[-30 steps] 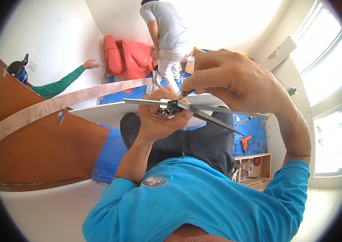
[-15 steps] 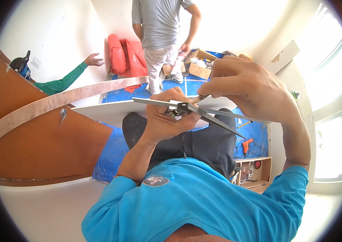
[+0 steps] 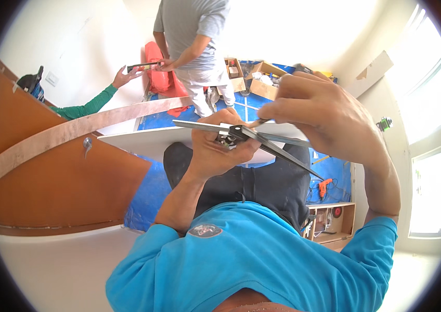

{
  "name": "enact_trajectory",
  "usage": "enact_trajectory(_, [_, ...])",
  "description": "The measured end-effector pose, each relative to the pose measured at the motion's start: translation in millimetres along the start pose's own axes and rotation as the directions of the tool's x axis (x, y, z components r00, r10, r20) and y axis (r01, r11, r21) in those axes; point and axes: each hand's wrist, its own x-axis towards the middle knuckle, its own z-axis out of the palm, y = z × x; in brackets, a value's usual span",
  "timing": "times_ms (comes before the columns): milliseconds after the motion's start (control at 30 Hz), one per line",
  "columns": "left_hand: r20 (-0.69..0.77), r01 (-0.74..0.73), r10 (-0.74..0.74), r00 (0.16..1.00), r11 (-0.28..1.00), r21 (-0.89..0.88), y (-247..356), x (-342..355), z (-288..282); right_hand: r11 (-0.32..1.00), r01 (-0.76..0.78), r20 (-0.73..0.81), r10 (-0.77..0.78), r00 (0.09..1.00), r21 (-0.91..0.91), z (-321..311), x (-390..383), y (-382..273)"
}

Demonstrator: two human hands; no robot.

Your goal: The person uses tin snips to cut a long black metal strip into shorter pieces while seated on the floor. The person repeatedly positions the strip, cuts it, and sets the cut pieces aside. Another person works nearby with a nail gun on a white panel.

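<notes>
In front of my lap, my left hand (image 3: 216,150) is closed around a metal hinge-like bracket (image 3: 237,133). A flat grey strip sticks out to its left, and long dark, tapering arms run off to the lower right from a black joint. My right hand (image 3: 325,114) is raised at the right, fingers curled into a pinch close to that joint. What it pinches is a small, thin piece whose kind I cannot make out. My right hand partly covers the grey strip running to the right.
Ahead, a person in grey (image 3: 192,47) meets a green-sleeved arm (image 3: 90,106) over a slim object (image 3: 142,67). An orange door panel (image 3: 49,182) with a handle (image 3: 87,145) stands left. Right are an orange power drill (image 3: 325,186) and a wooden box (image 3: 346,221); cardboard boxes (image 3: 264,89) lie beyond.
The person in grey has shifted left, and a slim object now spans between that person's hand and the green-sleeved hand. My hands keep nearly the same hold on the bracket.
</notes>
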Motion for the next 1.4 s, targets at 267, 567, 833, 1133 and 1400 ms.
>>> enact_trajectory(267, [-0.017,-0.025,0.027,1.000,0.998,0.064,0,0,-3,0.991,0.094,0.035,-0.091,0.995,-0.094,-7,-16,11])
enact_trajectory(567, [-0.138,0.131,-0.128,0.982,0.991,0.006,-10,2,-7,0.942,-0.270,-0.171,0.305,0.937,0.198,12,-89,-6])
enact_trajectory(833, [-0.251,0.282,-0.241,0.938,0.949,0.140,-26,20,-27,0.697,-0.639,-0.292,0.716,0.634,0.325,182,-121,32])
enact_trajectory(1133, [-0.361,0.382,-0.346,0.866,0.924,0.031,-65,28,-38,0.543,-0.680,-0.010,0.785,0.620,0.493,226,-137,72])
enact_trajectory(1400, [-0.379,0.422,-0.408,0.831,0.905,-0.049,-81,30,-47,0.661,-0.586,-0.142,0.712,0.688,0.469,245,-139,79])
